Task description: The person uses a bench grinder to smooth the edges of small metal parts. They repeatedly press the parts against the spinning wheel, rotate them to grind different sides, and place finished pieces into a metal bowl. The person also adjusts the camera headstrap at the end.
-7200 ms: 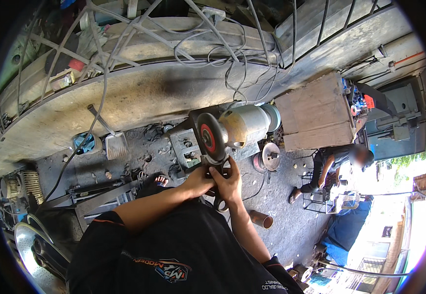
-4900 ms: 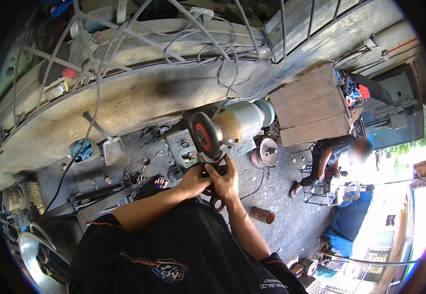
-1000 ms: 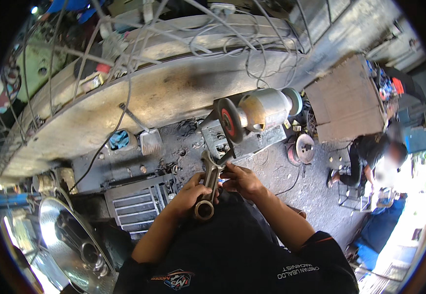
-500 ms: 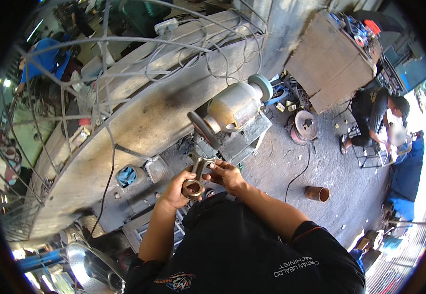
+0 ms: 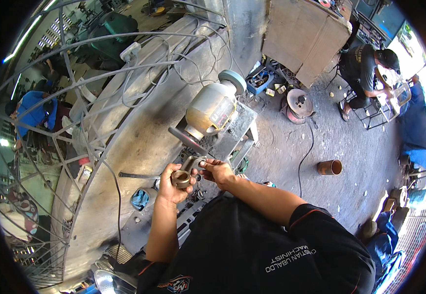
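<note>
Between my two hands is a metal connecting rod [image 5: 180, 179], its large ring end toward me and its narrower end pointing at the grinder. My left hand [image 5: 173, 188] is closed around the large ring end. The fingers of my right hand [image 5: 215, 172] pinch the smaller end. Just beyond them stands a bench grinder [image 5: 211, 110], with a dark wheel [image 5: 187, 141] on the near side and a grey-green wheel [image 5: 232, 81] on the far side. The rod's far end lies close to the dark wheel; whether they touch I cannot tell.
A low wall with a metal grille [image 5: 66, 44] runs along the left. To the right stand a rusty pipe piece [image 5: 329, 167] and a round-topped reel [image 5: 299, 102] with a cable. One person [image 5: 367, 73] sits at the far right; another in blue [image 5: 36, 112] is behind the grille.
My hands and the connecting rod have come nearer the grinder's dark wheel, and the rod has tilted. The whole view has shifted, showing more of the area behind the grille.
</note>
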`<act>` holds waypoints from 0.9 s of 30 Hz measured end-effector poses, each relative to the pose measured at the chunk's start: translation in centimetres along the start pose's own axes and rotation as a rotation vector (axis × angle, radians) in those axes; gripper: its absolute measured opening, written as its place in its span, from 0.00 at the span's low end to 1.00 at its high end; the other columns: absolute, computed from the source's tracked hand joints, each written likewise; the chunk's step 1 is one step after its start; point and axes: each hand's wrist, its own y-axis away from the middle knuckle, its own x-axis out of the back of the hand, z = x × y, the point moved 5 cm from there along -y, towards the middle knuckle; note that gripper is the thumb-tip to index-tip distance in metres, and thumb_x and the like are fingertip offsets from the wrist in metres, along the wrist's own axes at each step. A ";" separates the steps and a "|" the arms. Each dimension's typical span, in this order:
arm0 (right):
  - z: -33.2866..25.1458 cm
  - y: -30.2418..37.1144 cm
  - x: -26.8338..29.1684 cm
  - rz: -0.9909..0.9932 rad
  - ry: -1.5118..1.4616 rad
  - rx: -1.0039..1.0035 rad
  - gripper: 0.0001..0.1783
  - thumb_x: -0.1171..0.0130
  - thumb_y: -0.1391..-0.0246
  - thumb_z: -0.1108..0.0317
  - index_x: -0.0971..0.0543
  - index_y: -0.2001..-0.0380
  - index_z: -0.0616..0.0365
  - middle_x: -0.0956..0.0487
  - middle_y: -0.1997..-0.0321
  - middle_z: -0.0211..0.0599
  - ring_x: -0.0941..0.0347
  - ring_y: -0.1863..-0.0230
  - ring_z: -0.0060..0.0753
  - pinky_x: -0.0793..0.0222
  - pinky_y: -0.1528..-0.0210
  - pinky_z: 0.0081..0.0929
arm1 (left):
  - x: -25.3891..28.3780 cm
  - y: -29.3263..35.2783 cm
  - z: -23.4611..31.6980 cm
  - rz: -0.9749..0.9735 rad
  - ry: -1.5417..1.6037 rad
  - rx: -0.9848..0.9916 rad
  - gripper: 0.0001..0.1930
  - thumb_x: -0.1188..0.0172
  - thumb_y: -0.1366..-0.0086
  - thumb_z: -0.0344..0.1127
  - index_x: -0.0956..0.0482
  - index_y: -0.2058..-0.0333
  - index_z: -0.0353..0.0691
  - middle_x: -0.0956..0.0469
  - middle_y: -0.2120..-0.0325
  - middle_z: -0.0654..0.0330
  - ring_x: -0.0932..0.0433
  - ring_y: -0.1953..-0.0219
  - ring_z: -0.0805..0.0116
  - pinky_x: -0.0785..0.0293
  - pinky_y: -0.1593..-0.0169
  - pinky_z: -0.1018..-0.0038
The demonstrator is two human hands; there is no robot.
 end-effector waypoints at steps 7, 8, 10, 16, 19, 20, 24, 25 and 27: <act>0.0 -0.5 1.7 0.089 -0.017 0.033 0.16 0.35 0.42 0.68 0.22 0.51 0.56 0.16 0.62 0.29 0.19 0.65 0.27 0.25 0.65 0.26 | -1.7 -1.5 -1.8 -0.010 0.036 0.028 0.20 0.49 0.38 0.48 0.22 0.57 0.37 0.20 0.67 0.59 0.22 0.71 0.66 0.27 0.74 0.74; -0.1 -0.5 2.1 0.101 -0.019 0.036 0.16 0.35 0.42 0.69 0.22 0.51 0.57 0.16 0.62 0.29 0.19 0.65 0.27 0.25 0.66 0.26 | -1.7 -1.7 -2.3 0.021 0.019 0.023 0.20 0.49 0.38 0.47 0.22 0.57 0.38 0.20 0.68 0.59 0.22 0.71 0.66 0.27 0.74 0.74; -0.3 -0.3 2.7 0.145 -0.014 0.041 0.15 0.36 0.41 0.69 0.22 0.50 0.57 0.17 0.61 0.30 0.19 0.66 0.27 0.24 0.68 0.25 | -1.8 -2.2 -3.3 0.056 0.019 0.006 0.19 0.48 0.38 0.47 0.21 0.59 0.38 0.20 0.69 0.61 0.22 0.71 0.66 0.27 0.74 0.73; -0.6 0.5 3.3 0.016 -0.115 0.030 0.15 0.38 0.40 0.71 0.24 0.50 0.58 0.18 0.61 0.33 0.19 0.67 0.29 0.20 0.66 0.27 | -2.7 -2.9 -5.6 0.085 -0.045 -0.091 0.16 0.48 0.37 0.45 0.22 0.59 0.40 0.20 0.68 0.62 0.20 0.71 0.66 0.25 0.74 0.71; -0.5 0.5 4.0 0.006 -0.126 0.032 0.17 0.39 0.39 0.72 0.25 0.47 0.57 0.19 0.61 0.33 0.20 0.65 0.29 0.20 0.64 0.28 | -3.1 -3.1 -6.6 0.118 -0.085 -0.135 0.17 0.48 0.38 0.45 0.22 0.58 0.40 0.20 0.67 0.62 0.21 0.70 0.66 0.25 0.73 0.70; -0.4 0.4 4.2 0.010 -0.142 0.039 0.17 0.40 0.38 0.72 0.25 0.47 0.57 0.19 0.61 0.32 0.20 0.65 0.28 0.20 0.64 0.28 | -3.1 -3.2 -6.9 0.140 -0.092 -0.146 0.16 0.48 0.37 0.44 0.22 0.58 0.40 0.20 0.67 0.62 0.20 0.70 0.65 0.24 0.73 0.69; 0.6 -0.2 4.7 -0.061 -0.276 0.029 0.20 0.41 0.38 0.71 0.29 0.43 0.52 0.21 0.61 0.30 0.25 0.66 0.24 0.22 0.65 0.29 | -3.6 -3.4 -8.1 0.098 -0.093 -0.166 0.16 0.48 0.37 0.44 0.22 0.59 0.39 0.19 0.67 0.62 0.19 0.69 0.65 0.20 0.72 0.67; 0.8 -0.4 4.6 -0.071 -0.325 0.023 0.20 0.41 0.37 0.71 0.29 0.43 0.50 0.21 0.61 0.29 0.26 0.67 0.23 0.22 0.66 0.29 | -3.7 -3.5 -8.4 0.107 -0.096 -0.169 0.16 0.48 0.36 0.44 0.22 0.59 0.39 0.19 0.67 0.62 0.18 0.69 0.65 0.20 0.72 0.67; 0.7 -0.5 3.9 -0.212 -0.352 0.036 0.16 0.47 0.33 0.67 0.31 0.43 0.48 0.23 0.63 0.30 0.28 0.69 0.24 0.24 0.68 0.28 | -4.0 -3.6 -8.8 0.126 -0.104 -0.177 0.16 0.48 0.36 0.44 0.22 0.60 0.38 0.18 0.68 0.61 0.18 0.70 0.65 0.19 0.71 0.66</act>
